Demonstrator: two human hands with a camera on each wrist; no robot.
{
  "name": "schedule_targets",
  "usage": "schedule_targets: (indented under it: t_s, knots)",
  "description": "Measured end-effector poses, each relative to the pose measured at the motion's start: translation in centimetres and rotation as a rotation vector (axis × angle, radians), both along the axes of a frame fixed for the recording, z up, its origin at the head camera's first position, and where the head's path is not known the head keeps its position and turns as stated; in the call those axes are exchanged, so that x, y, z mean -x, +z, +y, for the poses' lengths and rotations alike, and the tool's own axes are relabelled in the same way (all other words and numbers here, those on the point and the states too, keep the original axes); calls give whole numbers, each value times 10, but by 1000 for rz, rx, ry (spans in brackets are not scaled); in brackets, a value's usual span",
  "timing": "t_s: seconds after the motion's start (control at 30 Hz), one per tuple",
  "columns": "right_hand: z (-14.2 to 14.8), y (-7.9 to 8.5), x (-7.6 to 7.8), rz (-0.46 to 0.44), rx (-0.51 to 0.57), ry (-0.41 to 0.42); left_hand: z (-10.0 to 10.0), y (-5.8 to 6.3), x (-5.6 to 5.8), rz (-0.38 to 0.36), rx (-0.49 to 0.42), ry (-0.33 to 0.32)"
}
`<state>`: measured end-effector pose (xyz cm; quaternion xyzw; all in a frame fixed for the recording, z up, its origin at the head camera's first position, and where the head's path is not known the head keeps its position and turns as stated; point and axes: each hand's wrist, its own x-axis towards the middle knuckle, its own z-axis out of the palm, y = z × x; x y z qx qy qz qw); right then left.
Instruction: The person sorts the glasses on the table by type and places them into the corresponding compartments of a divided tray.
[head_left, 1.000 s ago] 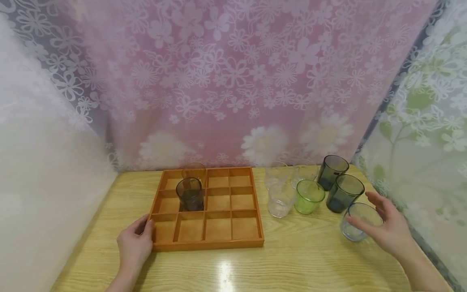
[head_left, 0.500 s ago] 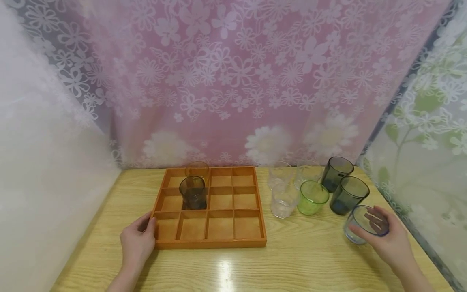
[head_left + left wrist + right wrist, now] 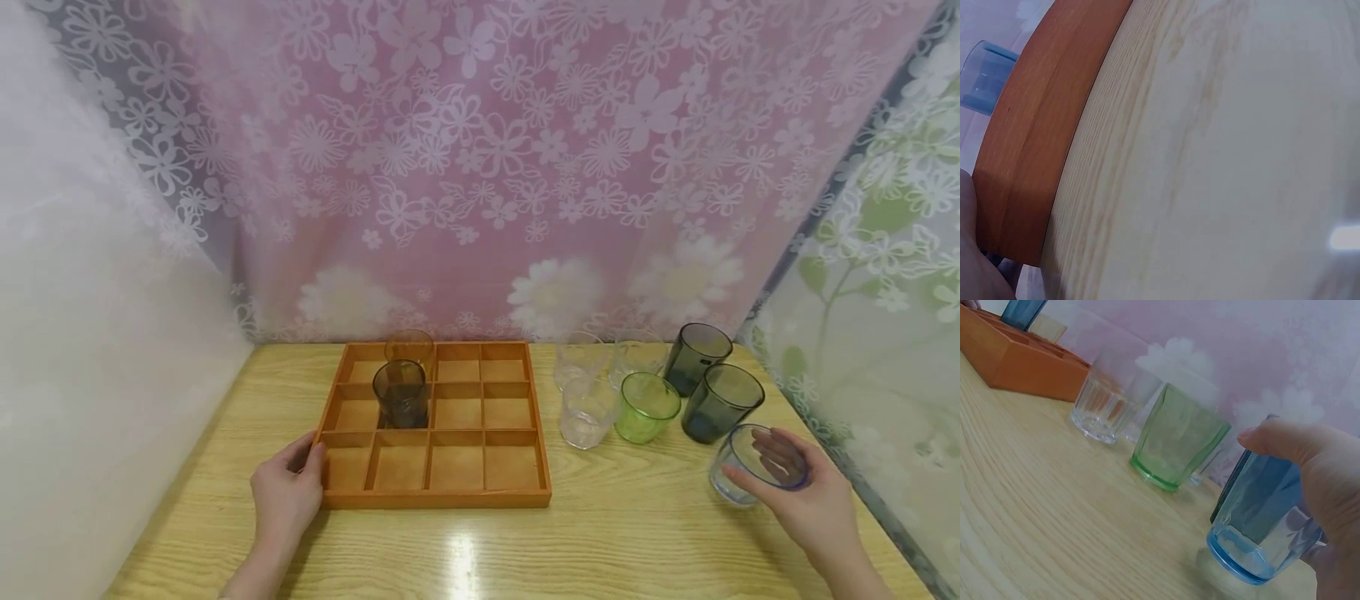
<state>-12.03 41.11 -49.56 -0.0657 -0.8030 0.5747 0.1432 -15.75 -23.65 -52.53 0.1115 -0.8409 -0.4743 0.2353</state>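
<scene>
My right hand [image 3: 821, 500] holds a clear glass with a blue tint [image 3: 729, 477], thumb on the near side and fingers behind it. In the right wrist view the glass [image 3: 1250, 547] leans, its base close over the table. My left hand [image 3: 288, 492] grips the left side of a wooden compartment tray [image 3: 435, 501] near its front corner. A dark smoky glass [image 3: 402, 396] stands in the tray's middle row, second compartment from the left. Behind it, an amber glass [image 3: 408, 343] stands in the back row.
Right of the tray stand a green glass [image 3: 647, 421], a clear glass [image 3: 587, 417] with two more clear ones behind, and two dark grey glasses [image 3: 722, 408] beside the held one. A pink floral curtain [image 3: 450, 208] hangs along the table's back edge.
My right hand has closed around the blue-tinted glass, which now tilts slightly. The left hand keeps its hold on the tray. The head view has shifted a little.
</scene>
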Motion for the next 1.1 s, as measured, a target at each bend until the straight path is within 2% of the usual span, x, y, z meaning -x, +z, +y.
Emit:
schedule_targets:
  t_s: [0.17, 0.27, 0.63, 0.9, 1.1]
  knots:
    - [-9, 14, -3, 95, 166, 83, -1, -1, 1, -1, -5, -2]
    - [-18, 24, -4, 140, 185, 124, -1, 0, 2, -6, -5, -1]
    - [-56, 58, -5, 224, 24, 232, 1, 4, -1, -1, 0, -8]
    - [-80, 86, 4, 172, -183, 255, 0, 2, 0, -5, 2, -10]
    - [-102, 102, 15, 178, -195, 303, 0, 3, -1, -1, 4, -7]
